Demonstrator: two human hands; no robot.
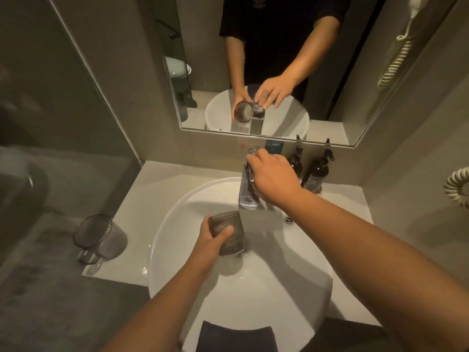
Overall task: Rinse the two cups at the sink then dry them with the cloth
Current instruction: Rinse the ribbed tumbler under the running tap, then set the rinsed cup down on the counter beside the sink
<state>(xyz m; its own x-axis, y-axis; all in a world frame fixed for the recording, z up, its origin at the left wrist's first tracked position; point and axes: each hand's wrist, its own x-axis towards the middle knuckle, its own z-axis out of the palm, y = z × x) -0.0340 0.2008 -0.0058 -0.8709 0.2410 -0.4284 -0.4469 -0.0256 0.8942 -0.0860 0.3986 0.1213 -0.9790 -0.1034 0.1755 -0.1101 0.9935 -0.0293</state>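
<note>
My left hand (pixel 212 243) grips a dark ribbed cup (pixel 229 235), tilted on its side over the white basin (pixel 177 219), its mouth toward the water stream under the chrome tap (pixel 247 193). Water runs past the cup's rim. My right hand (pixel 272 177) rests on the tap's lever, fingers closed around it. A second grey translucent cup with a handle (pixel 97 238) stands upright on the counter to the left of the basin. A dark cloth (pixel 236 337) hangs over the basin's near edge.
Two dark pump bottles (pixel 317 171) stand behind the tap at the right. A mirror (pixel 253 67) above the counter reflects my hands and the cup. A coiled cord (pixel 456 186) hangs on the right wall. A glass partition borders the left.
</note>
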